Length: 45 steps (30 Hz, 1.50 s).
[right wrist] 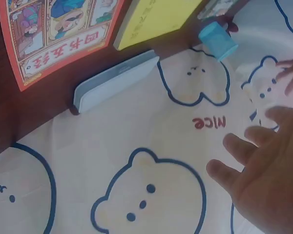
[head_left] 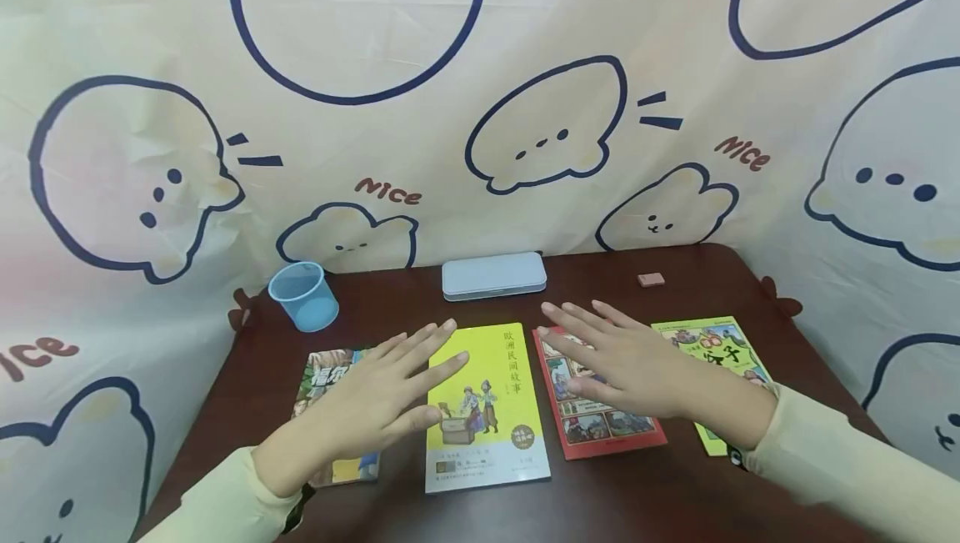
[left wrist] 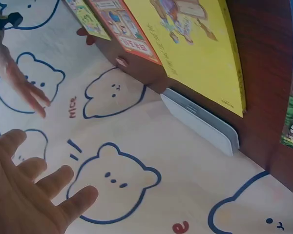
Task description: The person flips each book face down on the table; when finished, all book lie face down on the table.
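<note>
My left hand [head_left: 382,397] hovers palm down with straight, spread fingers, holding nothing. It covers part of a colourful book [head_left: 318,372] on the left and reaches over the edge of a yellow book [head_left: 487,401]. My right hand [head_left: 630,359], likewise flat and spread, is held above a red-bordered book [head_left: 607,434] and grips nothing. Partly behind the right wrist lies a green book [head_left: 720,343]. In the left wrist view the left fingers [left wrist: 53,183] stretch out in the air; the right wrist view shows the right fingers [right wrist: 239,151] spread in the same way.
A light blue pencil case [head_left: 493,276] lies at the back of the dark brown table [head_left: 390,309]. At the back left stands a blue cup [head_left: 306,301]. A small pink eraser [head_left: 651,279] sits at the back right. Printed cloth [head_left: 420,143] hangs around the table.
</note>
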Tool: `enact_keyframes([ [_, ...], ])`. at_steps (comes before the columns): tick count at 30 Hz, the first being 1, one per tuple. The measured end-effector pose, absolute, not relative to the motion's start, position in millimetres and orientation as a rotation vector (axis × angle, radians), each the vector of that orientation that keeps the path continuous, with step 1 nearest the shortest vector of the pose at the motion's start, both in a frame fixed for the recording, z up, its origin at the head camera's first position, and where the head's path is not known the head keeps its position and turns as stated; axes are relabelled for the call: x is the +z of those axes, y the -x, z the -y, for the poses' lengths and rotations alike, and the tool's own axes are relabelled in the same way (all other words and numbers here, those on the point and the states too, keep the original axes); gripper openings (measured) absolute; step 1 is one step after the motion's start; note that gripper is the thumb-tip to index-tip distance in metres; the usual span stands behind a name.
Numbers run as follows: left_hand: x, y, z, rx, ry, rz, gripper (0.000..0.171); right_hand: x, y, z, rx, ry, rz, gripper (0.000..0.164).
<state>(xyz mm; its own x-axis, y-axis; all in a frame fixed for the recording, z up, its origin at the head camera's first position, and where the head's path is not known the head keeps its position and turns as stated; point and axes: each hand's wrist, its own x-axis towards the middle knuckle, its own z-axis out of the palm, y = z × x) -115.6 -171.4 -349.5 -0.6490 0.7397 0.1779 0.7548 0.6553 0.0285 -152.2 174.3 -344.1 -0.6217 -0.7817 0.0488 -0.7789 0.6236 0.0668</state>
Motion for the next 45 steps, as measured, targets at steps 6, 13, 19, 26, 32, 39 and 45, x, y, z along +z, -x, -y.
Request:
enact_keyframes([
  [6,-351,108,169,-0.186,1.232,2.749,0.057,-345,154,-144,-0.065,-1.43,2.7,0.069],
  [13,-364,104,174,-0.245,1.136,2.776,0.057,-356,157,-106,0.072,-1.497,2.73,0.075],
  [19,-378,93,195,-0.331,0.97,2.797,0.057,-367,165,-79,0.128,-1.56,2.726,0.073],
  [26,-385,82,212,-0.375,0.889,2.842,0.056,-374,170,-48,0.121,-1.61,2.765,0.065],
  [32,-383,78,226,-0.398,0.791,2.855,0.055,-378,180,-20,0.176,-1.661,2.757,0.062],
  [39,-392,73,245,-0.423,0.633,2.937,0.055,-387,194,5,0.158,-1.611,2.806,0.065],
  [45,-406,64,262,-0.453,0.508,2.971,0.055,-400,198,26,0.171,-1.608,2.813,0.06],
])
